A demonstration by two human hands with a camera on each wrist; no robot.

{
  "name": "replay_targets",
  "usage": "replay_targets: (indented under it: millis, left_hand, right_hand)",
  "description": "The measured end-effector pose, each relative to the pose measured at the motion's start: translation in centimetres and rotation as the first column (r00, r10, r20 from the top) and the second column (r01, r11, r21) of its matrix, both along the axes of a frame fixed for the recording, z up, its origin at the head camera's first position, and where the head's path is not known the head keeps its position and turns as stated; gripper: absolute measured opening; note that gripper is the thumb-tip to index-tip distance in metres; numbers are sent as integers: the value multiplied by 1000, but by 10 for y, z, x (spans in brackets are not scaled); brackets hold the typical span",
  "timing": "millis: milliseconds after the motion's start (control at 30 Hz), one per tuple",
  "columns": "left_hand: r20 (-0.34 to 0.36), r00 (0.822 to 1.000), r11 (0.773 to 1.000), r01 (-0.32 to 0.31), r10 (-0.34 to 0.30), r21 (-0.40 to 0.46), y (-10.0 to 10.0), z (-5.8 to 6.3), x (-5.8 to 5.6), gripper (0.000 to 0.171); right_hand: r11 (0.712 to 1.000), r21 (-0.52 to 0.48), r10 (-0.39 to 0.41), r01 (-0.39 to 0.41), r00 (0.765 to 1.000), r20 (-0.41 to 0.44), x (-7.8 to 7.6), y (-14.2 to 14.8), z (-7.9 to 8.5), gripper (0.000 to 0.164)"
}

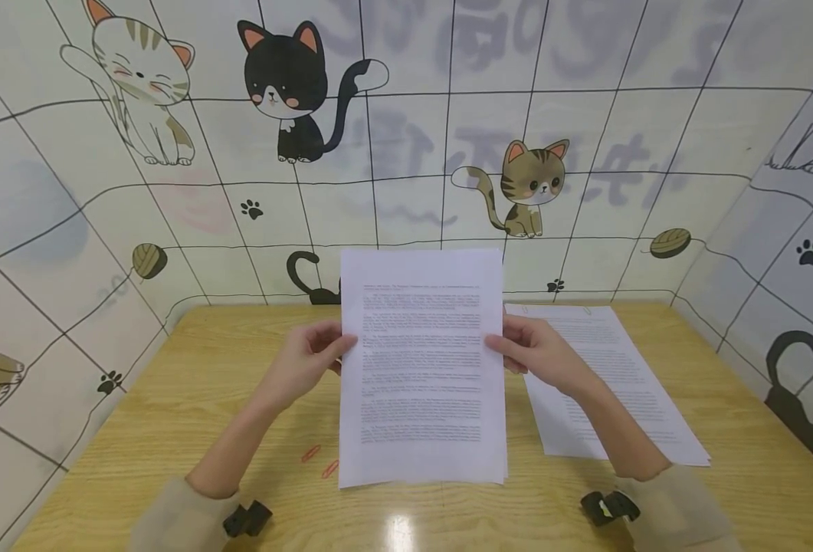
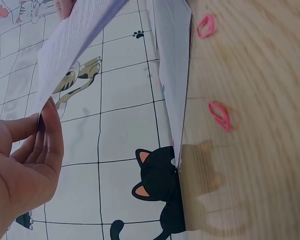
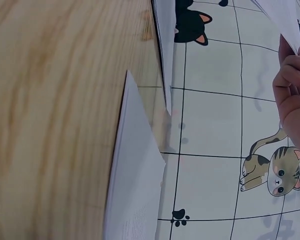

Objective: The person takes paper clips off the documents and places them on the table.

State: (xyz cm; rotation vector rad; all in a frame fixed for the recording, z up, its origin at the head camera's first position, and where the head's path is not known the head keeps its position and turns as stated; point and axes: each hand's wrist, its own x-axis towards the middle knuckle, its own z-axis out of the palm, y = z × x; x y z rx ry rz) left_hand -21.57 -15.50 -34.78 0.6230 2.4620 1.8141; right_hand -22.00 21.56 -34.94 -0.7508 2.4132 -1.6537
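Both hands hold up a few printed sheets of paper [image 1: 421,368], upright and facing the head camera. The left hand [image 1: 315,349] pinches the left edge, thumb in front and fingers behind. At the right edge the right hand [image 1: 535,351] grips in the same way. The left wrist view shows the left thumb and fingers [image 2: 52,132] closed on the margin of the sheets [image 2: 65,50]. In the right wrist view the right hand [image 3: 294,97] pinches the sheets' edge [image 3: 285,22]. Two red paper clips [image 1: 311,454] lie on the table, left of the sheets.
A printed paper stack [image 1: 602,383] with yellow paper clips [image 1: 588,312] at its top lies on the wooden table [image 1: 192,383], right. Another stack [image 2: 172,65] lies behind the held sheets, hidden from the head view. A cat-patterned wall covering [image 1: 406,153] borders the table.
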Motion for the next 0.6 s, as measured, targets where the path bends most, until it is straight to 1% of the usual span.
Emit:
replay_targets:
  millis: [200, 300, 400, 500, 600]
  left_hand:
    - [-9, 999, 999, -53, 53, 10, -7, 2, -3, 20]
    - [-15, 996, 996, -85, 85, 11, -11, 3, -5, 20]
    - [-29, 993, 993, -117, 117, 4, -17, 1, -8, 20]
    - [-46, 988, 989, -146, 147, 18, -24, -1, -11, 21]
    - [-45, 987, 988, -151, 153, 45, -33, -3, -14, 23]
  right_hand:
    - [999, -4, 40, -40, 999, 23, -1, -9, 2, 26]
    - [999, 11, 42, -42, 999, 21, -1, -17, 3, 26]
    - [999, 20, 29, -29, 1000, 8, -1, -24, 4, 25]
    - [1000, 20, 11, -11, 1000, -13, -2, -34, 4, 25]
    - [1000, 14, -25, 26, 999, -42, -4, -46, 4, 23]
